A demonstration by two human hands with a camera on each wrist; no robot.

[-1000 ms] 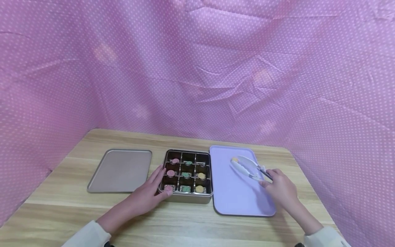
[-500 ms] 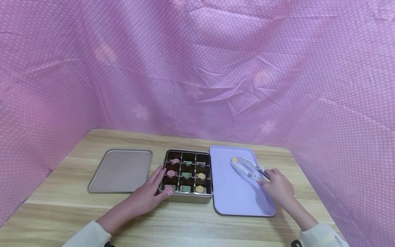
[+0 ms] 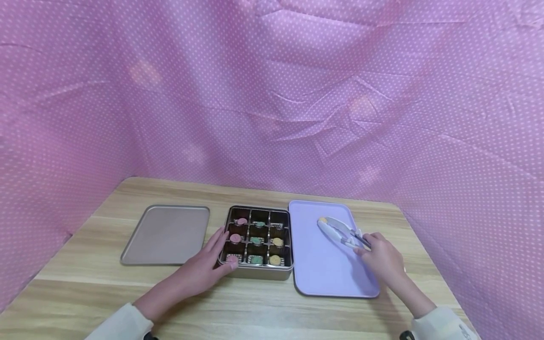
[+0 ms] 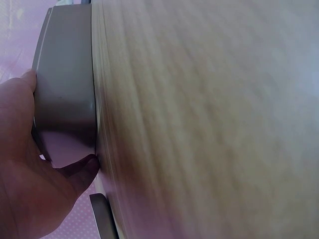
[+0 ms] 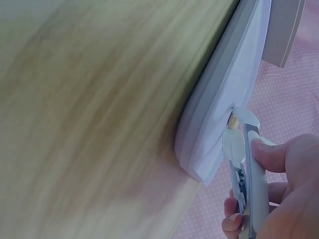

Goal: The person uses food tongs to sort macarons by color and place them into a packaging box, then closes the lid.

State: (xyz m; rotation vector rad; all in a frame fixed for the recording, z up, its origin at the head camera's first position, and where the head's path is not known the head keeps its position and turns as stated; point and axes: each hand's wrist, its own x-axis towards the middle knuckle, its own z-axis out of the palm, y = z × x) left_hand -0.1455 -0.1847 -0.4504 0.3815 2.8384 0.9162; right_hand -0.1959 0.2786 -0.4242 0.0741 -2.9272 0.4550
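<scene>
My left hand lies along the left side of a brown metal tin, thumb at the front wall and extended fingers at the side. The tin's compartments hold pink, green and yellow round pieces, cookie-like; at back right only a clear ridged liner shows. My right hand holds white-tipped tongs by the handles over a lilac tray. Between the tong tips sits a small yellow round piece at the tray's far part. In the right wrist view, thumb and fingers wrap the tong handles.
A flat brown metal lid lies on the wooden table left of the tin. The tray stands close against the tin's right side. A pink dotted cloth hangs behind and at both sides.
The right hand has shifted slightly left, and the tong arms have drawn closer together around the yellow piece. The left hand and the tin have stayed still.
</scene>
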